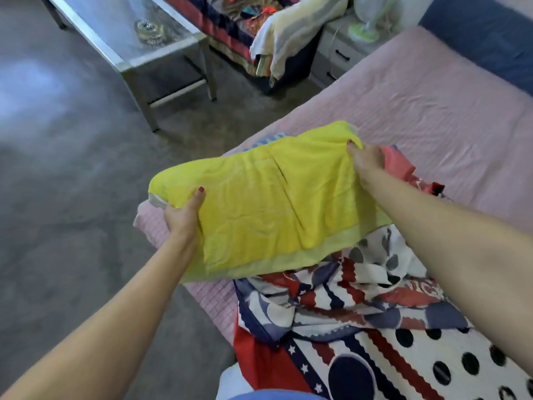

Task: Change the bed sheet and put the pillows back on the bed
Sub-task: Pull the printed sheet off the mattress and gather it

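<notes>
The yellow pillow (pixel 265 203), long axis crosswise over the bed's (pixel 432 111) near corner, is gripped at its ends by left hand (pixel 183 215) and right hand (pixel 366 160).

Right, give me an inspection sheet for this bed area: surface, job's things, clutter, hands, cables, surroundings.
Surface: pink bed cover, wrinkled, spread over the mattress.
Job's things: yellow pillow held at the bed's corner; patterned sheet bunched in a heap on the near end.
Clutter: nothing seen on the far end of the bed.
Hands: left hand grips the pillow's left end; right hand pinches its far corner.
Cables: nothing seen.
Surroundings: metal table, nightstand with a fan, grey floor.
</notes>
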